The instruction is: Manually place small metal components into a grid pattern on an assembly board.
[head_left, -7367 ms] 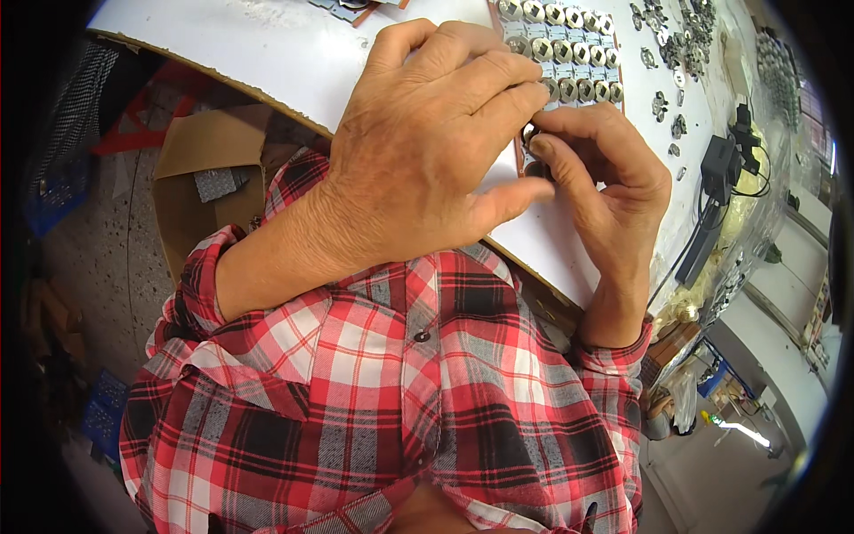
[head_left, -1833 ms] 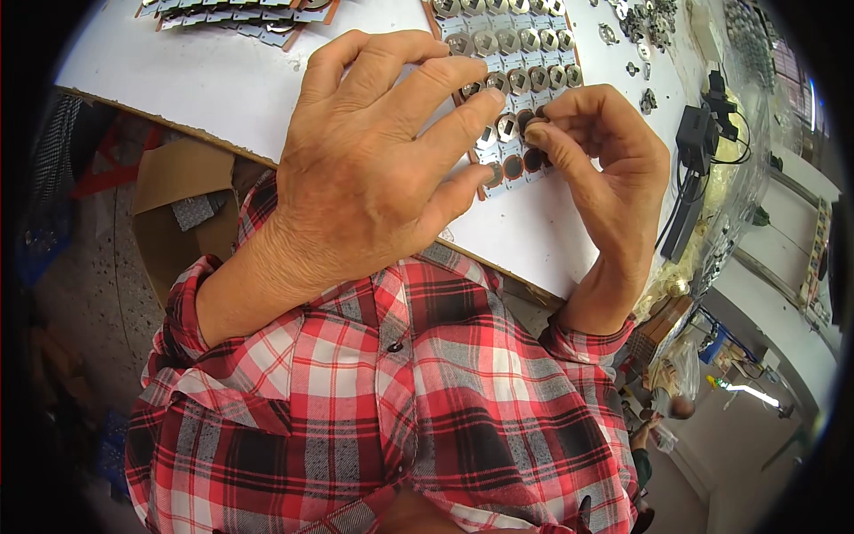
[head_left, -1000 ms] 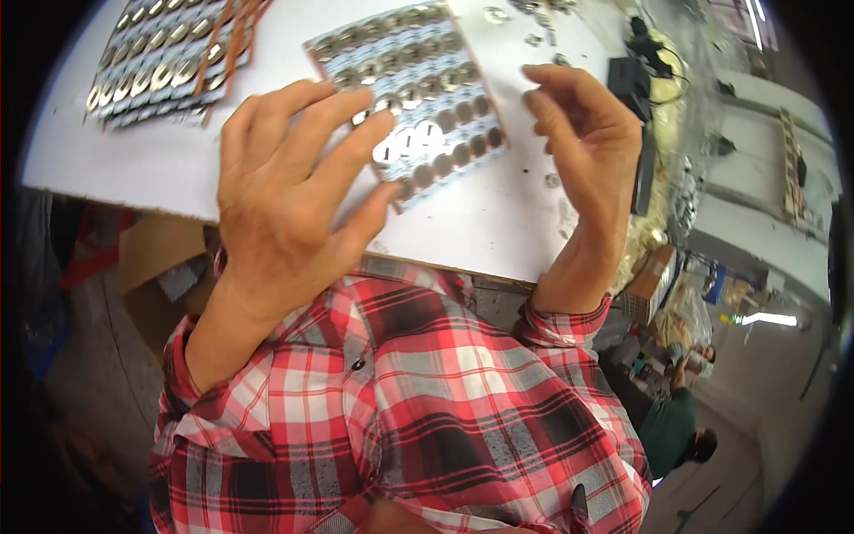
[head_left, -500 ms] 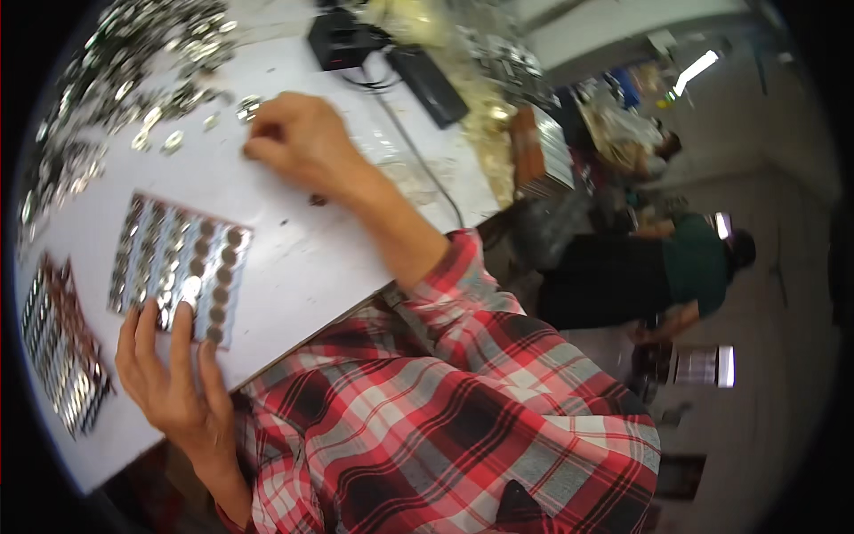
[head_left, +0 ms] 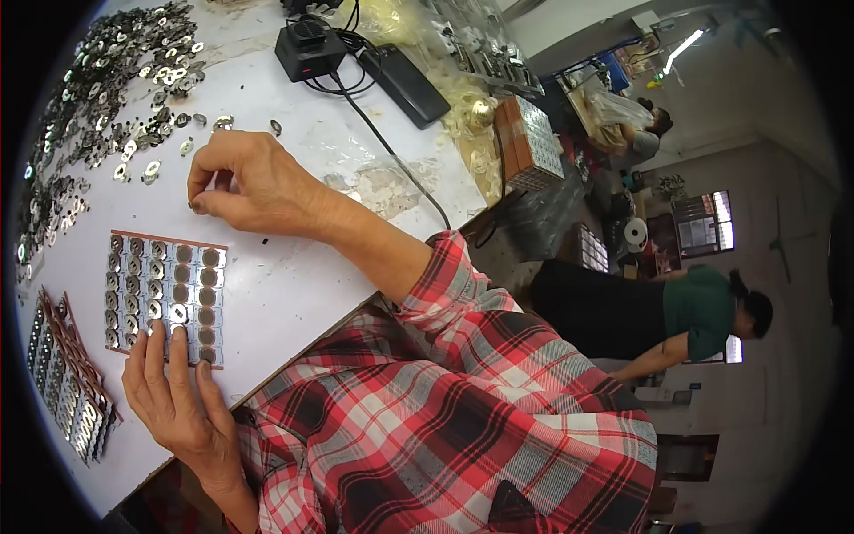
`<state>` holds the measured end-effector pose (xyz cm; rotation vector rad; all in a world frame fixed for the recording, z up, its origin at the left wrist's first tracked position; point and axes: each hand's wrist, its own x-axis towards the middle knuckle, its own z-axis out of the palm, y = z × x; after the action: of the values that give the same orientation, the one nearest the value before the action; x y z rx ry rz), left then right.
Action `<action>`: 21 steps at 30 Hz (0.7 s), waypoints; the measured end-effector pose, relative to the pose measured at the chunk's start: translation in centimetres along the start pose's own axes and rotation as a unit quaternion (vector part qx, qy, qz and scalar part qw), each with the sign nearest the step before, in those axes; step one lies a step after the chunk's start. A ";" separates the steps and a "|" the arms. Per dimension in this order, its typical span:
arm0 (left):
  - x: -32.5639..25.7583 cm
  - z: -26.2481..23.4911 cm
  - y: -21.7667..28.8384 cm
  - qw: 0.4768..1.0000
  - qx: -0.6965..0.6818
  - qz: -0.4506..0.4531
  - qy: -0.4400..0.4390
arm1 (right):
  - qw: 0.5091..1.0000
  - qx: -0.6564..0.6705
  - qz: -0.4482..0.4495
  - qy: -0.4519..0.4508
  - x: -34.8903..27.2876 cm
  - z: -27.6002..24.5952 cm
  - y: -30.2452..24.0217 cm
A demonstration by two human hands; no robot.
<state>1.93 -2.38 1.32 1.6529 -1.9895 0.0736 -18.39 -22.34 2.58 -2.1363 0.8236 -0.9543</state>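
Note:
A brown-edged card (head_left: 166, 298) with rows of round metal pieces lies on the white table (head_left: 285, 294). My left hand (head_left: 175, 396) rests flat on the card's near edge, fingers spread over the lowest rows and gripping nothing. My right hand (head_left: 252, 182) is farther out on the table, beyond the card. Its thumb and fingers are pinched together on a small dark metal piece (head_left: 192, 207) just above the tabletop. Loose shiny metal pieces (head_left: 98, 98) lie scattered to the left of that hand.
A stack of filled cards (head_left: 64, 383) lies left of my left hand. A black adapter (head_left: 308, 49), a flat black device (head_left: 406, 84), a cable and clear plastic (head_left: 384, 182) sit at the far side. A person in a green top (head_left: 703, 311) bends over beyond the table's edge.
The view has swung to the right. My right hand left the card and reached out to the loose pieces, pinching one. My left hand stays flat on the card.

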 end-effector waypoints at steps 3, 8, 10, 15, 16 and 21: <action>0.0 0.0 -0.3 1.000 -0.012 0.001 0.007 | 0.998 0.038 0.057 -0.008 0.0 -0.1 -1.6; -0.5 -0.6 -0.1 1.000 -0.014 -0.016 0.002 | 0.995 -0.023 -0.091 0.020 0.0 1.8 -0.2; -0.9 -0.9 0.3 0.999 -0.006 -0.030 0.010 | 0.993 0.085 0.056 -0.062 -0.1 2.3 -0.6; 0.4 0.2 0.4 0.998 -0.054 -0.017 0.037 | 0.927 0.221 0.288 -0.093 -0.5 -1.0 -3.2; 0.6 0.1 0.4 0.998 -0.054 -0.022 0.030 | 0.923 0.236 0.285 -0.100 -0.6 -1.6 -3.0; -0.1 0.9 0.9 0.995 -0.060 -0.062 0.047 | 0.914 0.257 0.293 -0.110 -0.3 -0.7 -2.1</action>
<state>0.74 -2.44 0.82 1.6602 -1.7830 -0.0144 -18.50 -21.04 4.43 -1.3867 0.9015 -0.5207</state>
